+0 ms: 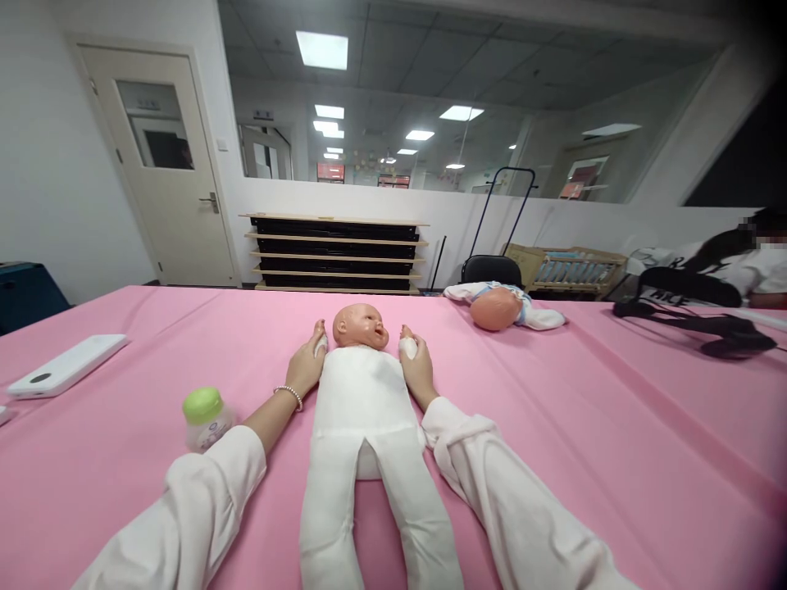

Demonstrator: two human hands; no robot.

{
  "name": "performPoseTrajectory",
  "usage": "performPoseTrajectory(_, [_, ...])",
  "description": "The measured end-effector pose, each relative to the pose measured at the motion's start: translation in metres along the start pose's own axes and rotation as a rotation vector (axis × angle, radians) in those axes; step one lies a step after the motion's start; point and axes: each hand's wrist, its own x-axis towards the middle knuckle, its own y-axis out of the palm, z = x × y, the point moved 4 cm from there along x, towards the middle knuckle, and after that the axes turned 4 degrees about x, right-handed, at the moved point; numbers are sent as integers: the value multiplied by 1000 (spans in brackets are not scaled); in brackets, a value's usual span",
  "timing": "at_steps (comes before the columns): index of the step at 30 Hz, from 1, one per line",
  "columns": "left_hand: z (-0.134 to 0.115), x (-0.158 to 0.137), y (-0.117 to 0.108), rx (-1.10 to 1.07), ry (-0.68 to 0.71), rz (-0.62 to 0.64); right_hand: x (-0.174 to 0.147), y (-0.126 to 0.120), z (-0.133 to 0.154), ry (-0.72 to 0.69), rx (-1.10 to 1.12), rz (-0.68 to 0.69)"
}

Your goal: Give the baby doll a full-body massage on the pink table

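A baby doll with a white cloth body and a plastic head lies on its back on the pink-covered table. Its face is turned to the right, and its legs stretch toward me. My left hand is closed around the doll's arm on the left side, with the small plastic hand showing above my fingers. On the other side, my right hand grips the other arm in the same way. A jar with a green lid stands beside my left forearm.
A second doll in white clothing lies at the table's far edge. At left is a white rectangular device. Black straps lie at right, near a person in white. Behind are stacked shelves and a wooden crib.
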Motion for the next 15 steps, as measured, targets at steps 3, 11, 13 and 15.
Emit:
performPoseTrajectory(3, [-5, -10, -8, -22, 16, -128, -8, -3, 12, -123, -77, -65])
performPoseTrajectory(11, [-20, -58, -35, 0, 309, -270, -51, -20, 38, -434, -122, 42])
performPoseTrajectory(13, [-26, -73, -42, 20, 443, -225, -61, -29, 41, -459, -63, 142])
performPoseTrajectory(15, [-28, -87, -49, 6, 531, -162, -69, -37, 39, -430, 13, 231])
